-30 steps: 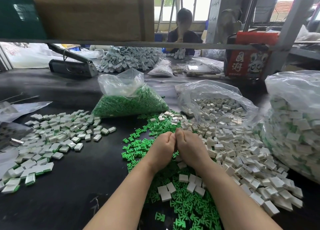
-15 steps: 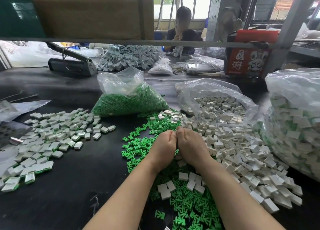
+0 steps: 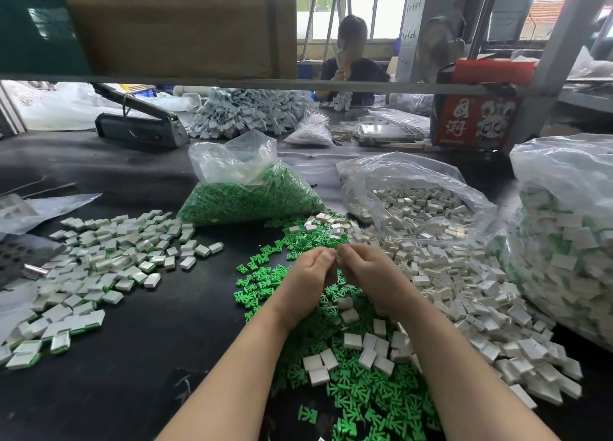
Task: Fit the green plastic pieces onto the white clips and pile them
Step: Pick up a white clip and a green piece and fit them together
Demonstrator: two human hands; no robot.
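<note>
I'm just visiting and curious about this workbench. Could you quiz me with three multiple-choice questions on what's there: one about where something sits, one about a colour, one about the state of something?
1. Where is the pile of finished clips?
A. Left of the hands
B. Inside the red box
C. On the shelf overhead

2. What colour are the loose pieces under the forearms?
A. Blue
B. Green
C. Yellow

3. How are the left hand and right hand placed?
A. Flat on the table, far apart
B. One raised overhead
C. Close together, fingertips meeting

Answers:
1. A, the white clips with green edges lie spread on the black table to the left.
2. B, they are bright green.
3. C, the fingers curl in and meet above the scattered pieces.
</note>
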